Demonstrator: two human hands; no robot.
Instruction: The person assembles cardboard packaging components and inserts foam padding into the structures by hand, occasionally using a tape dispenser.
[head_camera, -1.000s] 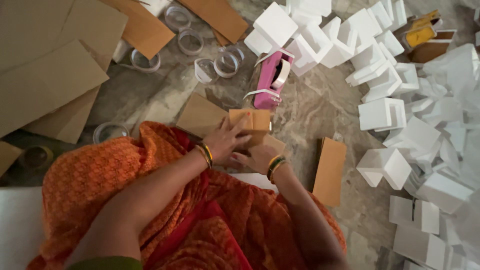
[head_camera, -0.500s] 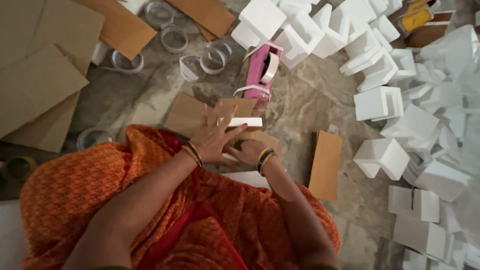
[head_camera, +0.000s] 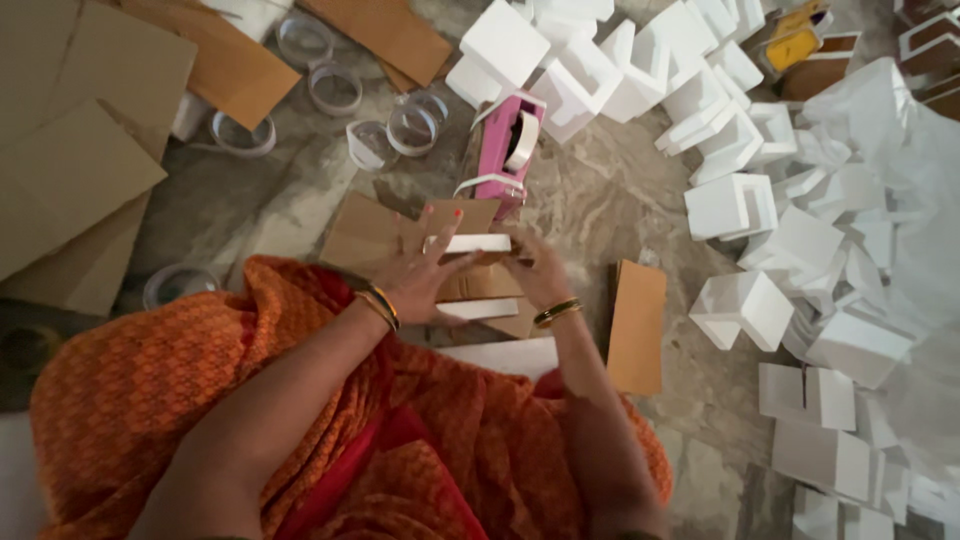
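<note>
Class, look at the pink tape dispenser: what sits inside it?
A white tape roll sits inside the pink tape dispenser, with tape looping at its near end. The roll's lower half is hidden by the dispenser's wall.

matt brown cardboard box (head_camera: 478, 283), glossy pink plastic dispenser (head_camera: 505, 150)

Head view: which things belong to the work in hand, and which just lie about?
In hand:
- left hand
- right hand
- small cardboard box
- white foam insert

Lying about:
- pink tape dispenser
- tape rolls
- white foam pile
- cardboard sheets

Six clear tape rings (head_camera: 335, 88) lie beyond the fingers, one pink tape dispenser (head_camera: 505, 150), dozens of white foam blocks (head_camera: 745, 305) to their right.
</note>
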